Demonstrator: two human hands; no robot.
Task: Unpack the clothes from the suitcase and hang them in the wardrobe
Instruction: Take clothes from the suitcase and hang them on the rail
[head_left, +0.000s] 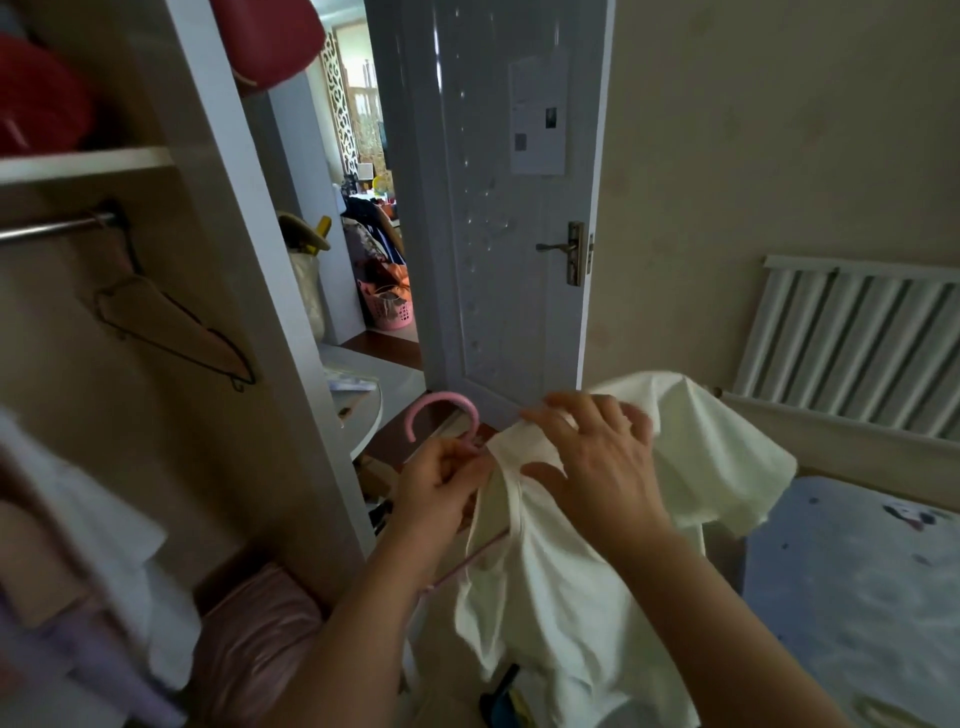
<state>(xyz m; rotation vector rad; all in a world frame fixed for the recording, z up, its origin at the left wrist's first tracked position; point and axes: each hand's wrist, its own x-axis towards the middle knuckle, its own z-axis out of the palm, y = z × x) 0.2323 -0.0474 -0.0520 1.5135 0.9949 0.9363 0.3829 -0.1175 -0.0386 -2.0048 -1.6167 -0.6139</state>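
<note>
The cream top (561, 597) is in front of me at chest height, draped over the pink hanger (441, 410), between the wardrobe and the bed. It is thin, soft cloth, light and floppy, and I judge it will slide off a smooth hanger arm if the shoulders are not seated evenly. The best hold is at the neckline and shoulder seams, not the loose hem hanging below.

My left hand (441, 488) has its fingers clenched round the hanger just under the hook, which pokes up free above my knuckles. My right hand (597, 467) lies over the neckline, its fingers bent onto the cloth and gathering it toward the hanger's neck.

To my left is the wardrobe rail (57, 227), with one dark wire hanger (171, 327) hanging bare at its near end. Pale garments (104, 519) hang lower down, blurred. The wardrobe side panel (249, 260) stands between the top and the rail, so I expect to swing the hook round it and clear the wire hanger. Ahead is an open white door (498, 208); a radiator (852, 343) and the patterned bed (857, 597) lie to my right. The suitcase is out of view.
</note>
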